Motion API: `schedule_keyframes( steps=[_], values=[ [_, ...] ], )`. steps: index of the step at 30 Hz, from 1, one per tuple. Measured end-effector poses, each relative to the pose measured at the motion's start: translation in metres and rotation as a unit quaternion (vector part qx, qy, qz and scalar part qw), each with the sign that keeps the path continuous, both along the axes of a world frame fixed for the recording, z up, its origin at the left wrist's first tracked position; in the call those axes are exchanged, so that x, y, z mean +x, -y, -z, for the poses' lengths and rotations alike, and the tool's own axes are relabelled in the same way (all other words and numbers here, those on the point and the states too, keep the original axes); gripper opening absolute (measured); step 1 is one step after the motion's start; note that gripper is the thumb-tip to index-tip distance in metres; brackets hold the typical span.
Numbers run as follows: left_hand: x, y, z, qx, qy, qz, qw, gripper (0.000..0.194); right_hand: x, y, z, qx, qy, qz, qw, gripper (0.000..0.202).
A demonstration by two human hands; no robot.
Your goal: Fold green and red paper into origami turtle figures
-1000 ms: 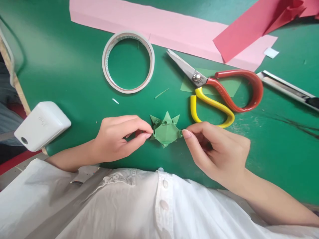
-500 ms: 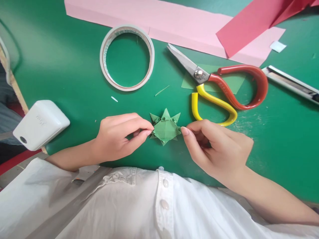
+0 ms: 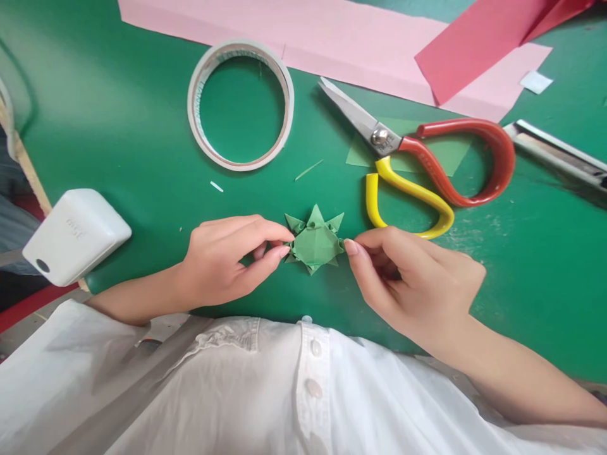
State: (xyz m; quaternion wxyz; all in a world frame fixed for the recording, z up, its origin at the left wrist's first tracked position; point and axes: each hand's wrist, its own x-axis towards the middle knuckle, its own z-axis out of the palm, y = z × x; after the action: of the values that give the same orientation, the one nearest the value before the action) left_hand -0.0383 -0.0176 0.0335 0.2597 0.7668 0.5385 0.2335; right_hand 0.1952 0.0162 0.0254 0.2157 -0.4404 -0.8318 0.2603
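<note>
A small folded green paper star [image 3: 316,245], with pointed tips around a flat many-sided middle, is held between my two hands close to my body. My left hand [image 3: 232,256] pinches its left edge between thumb and forefinger. On the opposite side, my right hand [image 3: 417,272] grips the right edge the same way, by a small rolled fold. Fingertips partly cover both edges. Just beyond my right hand lie scissors [image 3: 382,138] with one red and one yellow handle, over a piece of light green paper [image 3: 455,158].
A roll of double-sided tape [image 3: 193,107] lies on the green table [image 3: 142,126]. Behind it stretches a pink paper strip [image 3: 360,47] under red paper [image 3: 474,50]. A box cutter [image 3: 559,155] is at right, a white block-shaped device [image 3: 78,234] at left. Small paper scraps [image 3: 217,186] are scattered.
The view has shifted slightly, so the tape, scissors and paper sit a little differently in the picture. Both hands keep their pinch on the green paper star, with hardly any movement.
</note>
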Motion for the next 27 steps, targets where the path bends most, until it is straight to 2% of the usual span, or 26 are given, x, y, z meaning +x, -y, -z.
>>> schedule_keyframes(
  steps=[8,24,27],
  values=[
    [-0.001,0.0,0.0,0.012,-0.025,0.018,0.999,0.013,0.0,0.001,-0.002,0.011,0.028,0.0,1.0,0.017],
    [-0.002,0.003,0.01,0.119,-0.078,0.069,0.987,0.023,-0.001,0.009,0.003,0.076,0.1,0.019,0.992,0.012],
    [-0.002,0.003,0.01,0.119,-0.088,0.065,0.987,0.024,0.0,0.007,0.007,0.118,0.089,0.001,0.989,0.007]
  ],
)
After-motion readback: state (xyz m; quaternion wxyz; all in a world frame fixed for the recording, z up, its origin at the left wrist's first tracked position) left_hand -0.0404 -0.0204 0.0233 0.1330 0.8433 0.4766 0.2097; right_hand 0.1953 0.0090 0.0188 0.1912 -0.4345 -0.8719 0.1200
